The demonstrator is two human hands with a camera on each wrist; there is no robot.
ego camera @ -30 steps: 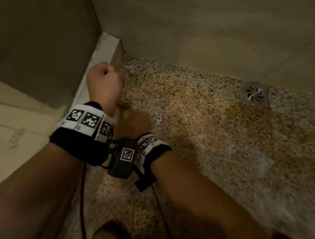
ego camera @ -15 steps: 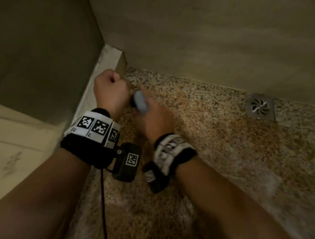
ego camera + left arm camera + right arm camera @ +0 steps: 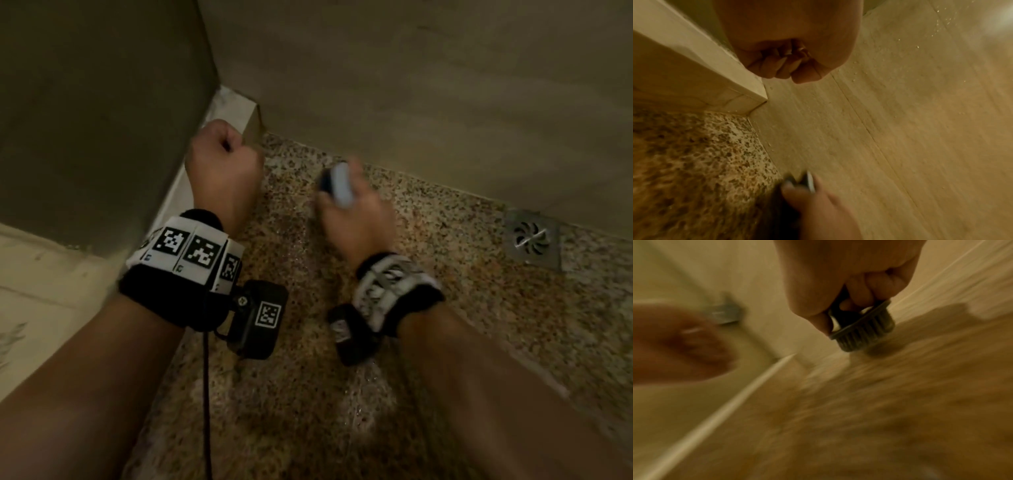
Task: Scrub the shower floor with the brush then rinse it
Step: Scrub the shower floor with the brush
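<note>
Speckled stone shower floor [image 3: 428, 308] is seen in a dim corner, tiled wall [image 3: 411, 85] behind and a low curb [image 3: 233, 102] to the left. The brush [image 3: 863, 331] is gripped by the right hand [image 3: 356, 212], fingers hooked through its handle, bristles held down on the floor right beside the wall. The left hand [image 3: 222, 164] is balled into an empty fist by the curb. The drain [image 3: 532, 240] is set well off to the right. Knuckles could probably get scraped on the wall if the stroke is pushed too far, and the wet-looking handle could slip. Rinsing isn't started yet.
</note>
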